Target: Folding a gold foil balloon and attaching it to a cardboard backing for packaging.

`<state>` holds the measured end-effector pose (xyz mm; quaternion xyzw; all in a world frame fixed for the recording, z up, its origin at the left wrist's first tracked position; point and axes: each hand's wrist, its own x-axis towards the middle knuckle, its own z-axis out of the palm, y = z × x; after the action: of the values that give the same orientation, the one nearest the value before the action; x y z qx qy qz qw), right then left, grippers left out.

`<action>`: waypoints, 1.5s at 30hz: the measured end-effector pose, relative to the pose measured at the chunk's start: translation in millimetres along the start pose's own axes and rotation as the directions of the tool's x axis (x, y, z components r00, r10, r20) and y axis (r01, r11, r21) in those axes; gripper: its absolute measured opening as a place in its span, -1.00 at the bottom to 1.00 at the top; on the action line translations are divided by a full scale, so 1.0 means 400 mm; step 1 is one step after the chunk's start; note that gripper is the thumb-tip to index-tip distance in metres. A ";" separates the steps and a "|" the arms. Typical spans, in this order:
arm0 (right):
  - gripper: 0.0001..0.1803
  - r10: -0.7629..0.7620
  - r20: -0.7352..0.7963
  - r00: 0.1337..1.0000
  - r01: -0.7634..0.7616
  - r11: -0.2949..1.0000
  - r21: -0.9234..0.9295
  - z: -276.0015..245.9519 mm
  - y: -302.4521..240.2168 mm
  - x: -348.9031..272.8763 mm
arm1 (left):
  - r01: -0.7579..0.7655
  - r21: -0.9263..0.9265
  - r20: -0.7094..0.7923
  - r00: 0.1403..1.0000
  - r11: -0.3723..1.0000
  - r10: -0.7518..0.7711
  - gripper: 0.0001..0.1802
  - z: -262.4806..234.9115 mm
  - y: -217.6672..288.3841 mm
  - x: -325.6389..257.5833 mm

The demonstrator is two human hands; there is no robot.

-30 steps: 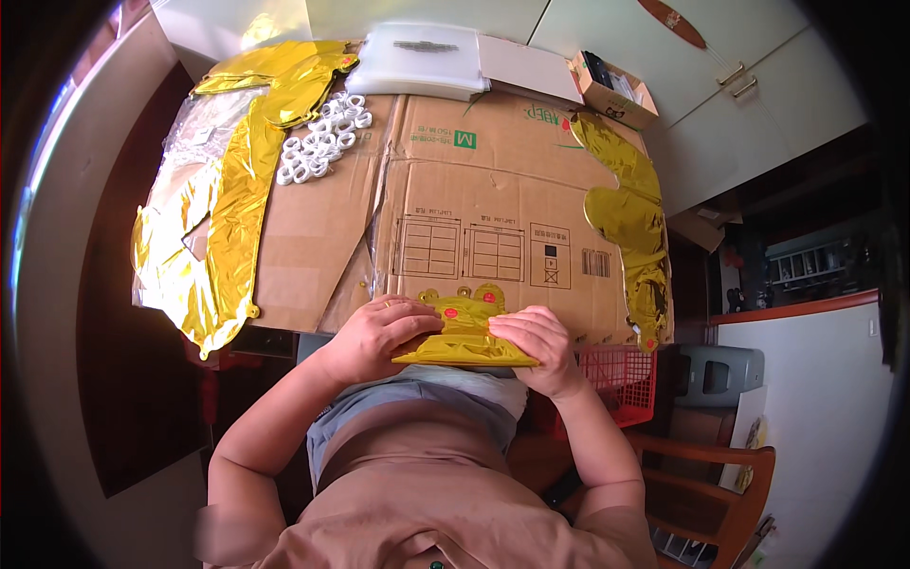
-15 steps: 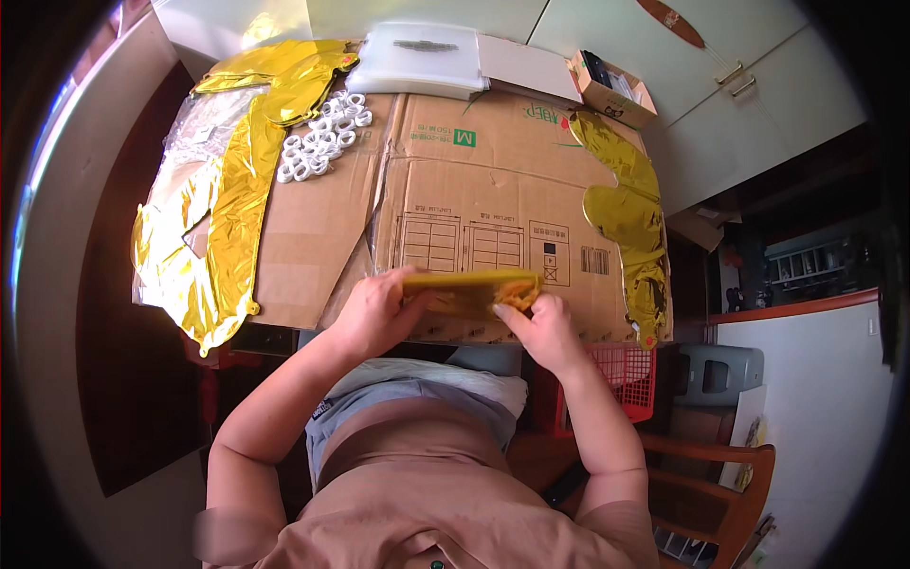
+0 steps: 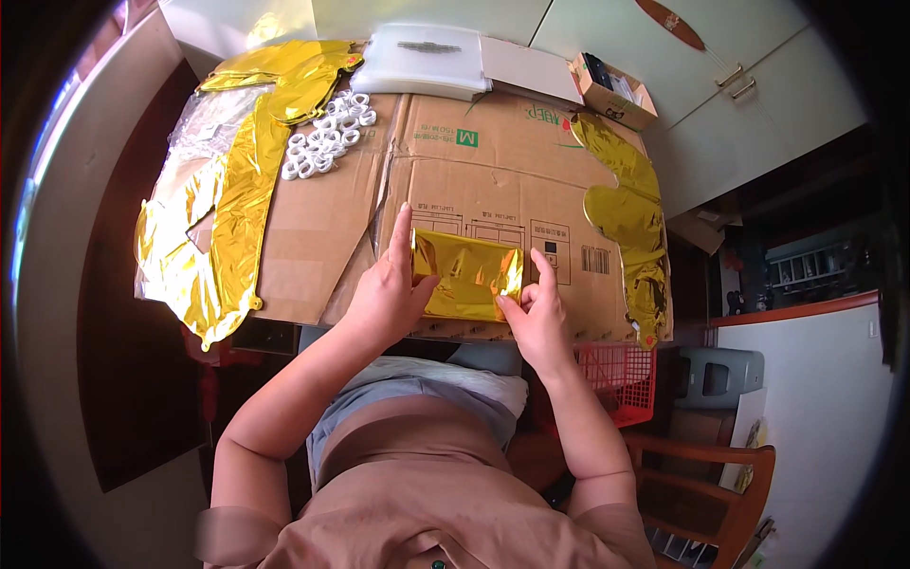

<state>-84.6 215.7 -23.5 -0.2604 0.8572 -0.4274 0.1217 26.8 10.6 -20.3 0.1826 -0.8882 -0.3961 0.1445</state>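
Note:
A gold foil balloon folded into a shiny rectangle (image 3: 463, 275) is at the near middle of the cardboard. My left hand (image 3: 384, 294) grips its left edge, thumb over the foil and index finger stretched away from me. On the near right corner, my right hand (image 3: 540, 318) pinches the foil with its thumb, its index finger raised. Fingers under the foil are hidden. Flat gold foil balloons lie at both sides, an angular one (image 3: 243, 190) on the left and a curvy one (image 3: 626, 213) on the right.
Flattened cardboard (image 3: 332, 228) covers the table. Several white ribbon coils (image 3: 327, 137) lie at the back left. Along the back are a stack of clear plastic bags (image 3: 417, 66) and a small carton (image 3: 614, 90). A red basket (image 3: 621, 379) and wooden chair (image 3: 749, 474) stand at lower right.
The folded foil balloon has turned from nearly edge-on to showing its broad face. Both index fingers have straightened away from me, and the left hand has moved slightly forward.

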 end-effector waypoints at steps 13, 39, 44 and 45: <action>-0.29 -0.112 -0.074 0.991 0.104 0.989 -0.106 0.024 0.009 0.004 | -0.062 0.001 0.028 0.998 0.998 0.062 0.04 -0.012 -0.015 -0.029; -0.38 -0.144 -0.034 0.989 0.139 0.984 -0.115 0.024 0.019 -0.026 | -0.054 0.335 -0.046 0.996 0.941 0.074 -0.15 -0.020 0.019 -0.037; -0.41 -0.220 -0.080 0.972 0.200 0.958 -0.204 0.046 0.034 -0.041 | -0.381 0.416 -0.005 0.907 0.826 0.421 -0.22 0.011 0.025 -0.021; -0.41 -0.218 -0.087 0.972 0.197 0.959 -0.202 0.049 0.037 -0.042 | -0.430 0.393 0.044 0.891 0.813 0.451 -0.22 0.030 0.020 -0.017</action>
<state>-67.2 219.2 -47.4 -0.3360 0.8676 -0.3665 0.0039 26.3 26.2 -22.6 0.0072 -0.9631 -0.1612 0.2155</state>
